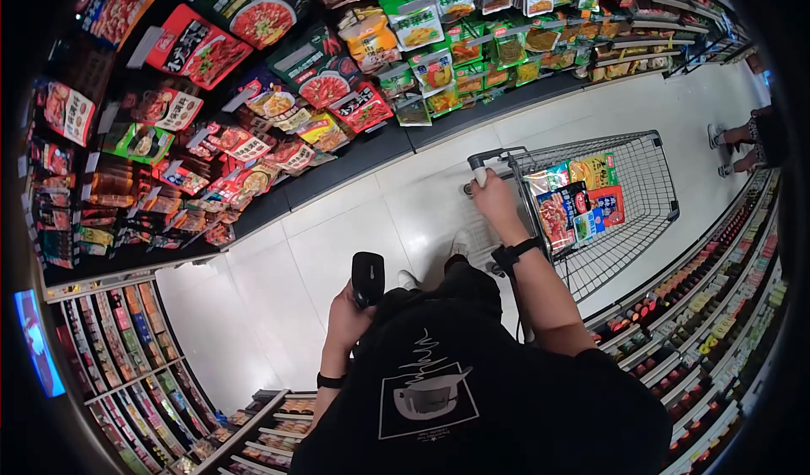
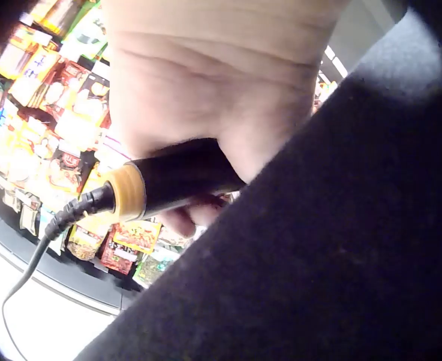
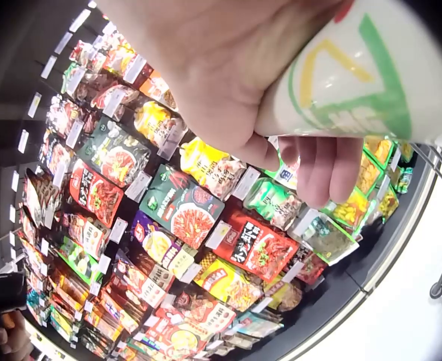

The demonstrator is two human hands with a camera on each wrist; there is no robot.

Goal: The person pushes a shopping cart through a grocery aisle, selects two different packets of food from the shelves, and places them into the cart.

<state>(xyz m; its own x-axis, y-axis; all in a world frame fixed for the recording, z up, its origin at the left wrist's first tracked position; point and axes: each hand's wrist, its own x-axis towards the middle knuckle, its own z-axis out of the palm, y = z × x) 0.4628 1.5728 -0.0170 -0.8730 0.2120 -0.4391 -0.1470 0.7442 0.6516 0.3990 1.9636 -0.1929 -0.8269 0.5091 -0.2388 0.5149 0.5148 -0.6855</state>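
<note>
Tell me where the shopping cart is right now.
In the head view, the shopping cart is on the right, its handle held in the right hand, between the hanging green packets and the lower-right shelves.

From where I stand, the long packet display [image 1: 289, 101] curves from nine o'clock round to one, crowded with glossy pouches. A red pouch [image 1: 201, 46] hangs near ten, a big dark green pouch [image 1: 257, 15] with a bowl of red food pictured on it at eleven, and yellow pouches [image 1: 369, 39] just short of twelve. Small green packets [image 1: 434, 70] fill the stretch towards one. Pale price tags [image 3: 247, 183] stick out among the rows. Below runs a dark ledge [image 1: 363, 156], then shiny pale floor tiles [image 1: 333, 222]. Tightly stocked racks [image 1: 126, 365] stand around eight, beneath a glowing blue screen [image 1: 38, 342]. Long shelves [image 1: 692, 331] sweep past four, and a bystander's bare legs [image 1: 738, 137] show between two and three.
</note>
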